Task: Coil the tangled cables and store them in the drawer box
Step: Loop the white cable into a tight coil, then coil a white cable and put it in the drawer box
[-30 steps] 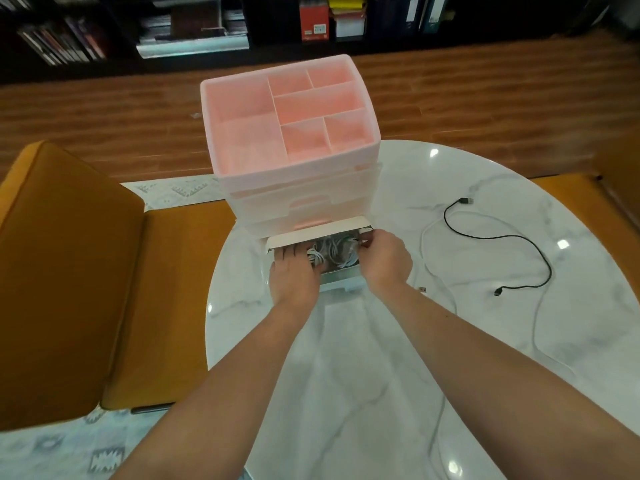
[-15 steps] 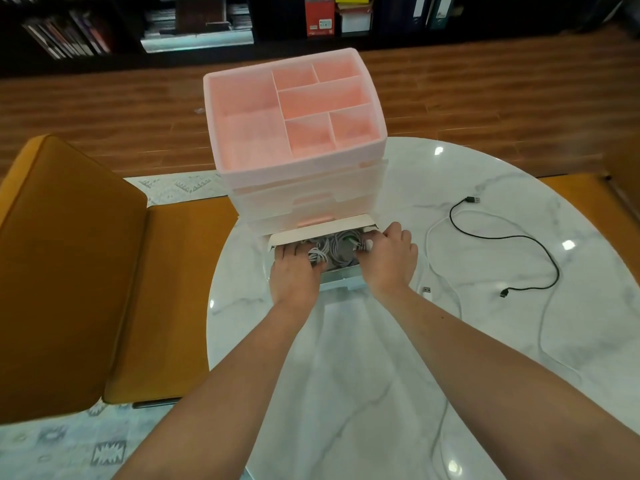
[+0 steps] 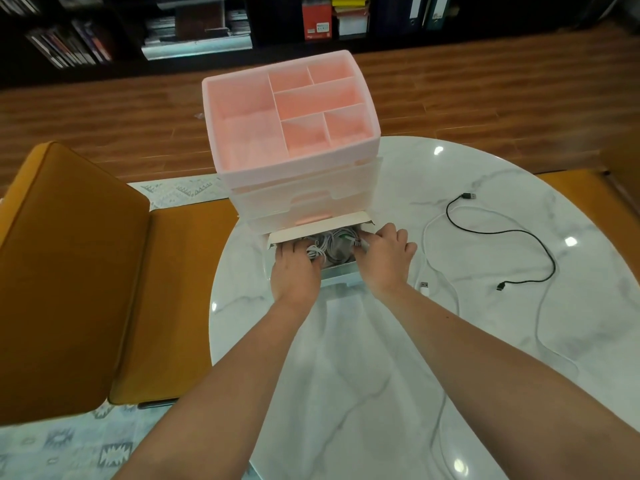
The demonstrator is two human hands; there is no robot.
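A pink and translucent drawer box [image 3: 304, 199] stands at the far edge of the marble table [image 3: 363, 375]. Its bottom drawer [image 3: 337, 272] is pulled out toward me and holds a bundle of coiled white cables [image 3: 332, 244]. My left hand [image 3: 294, 271] lies over the drawer's left part, fingers pressing flat on the coils. My right hand [image 3: 384, 258] is at the drawer's right side, its fingers curled down onto the bundle near a plug. A black cable [image 3: 512, 232] and a long white cable [image 3: 453, 292] lie loose on the table to the right.
A pale card flap [image 3: 318, 231] overhangs the back of the pulled-out drawer. An orange cushioned seat [image 3: 69, 271] stands close on the left. Wooden floor and dark bookshelves [image 3: 194, 26] lie beyond the table. The long white cable trails toward the near right edge.
Both hands stay in the drawer on the coils. My right hand has shifted slightly right, its fingers spreading over the drawer's right side. The loose cables have not moved.
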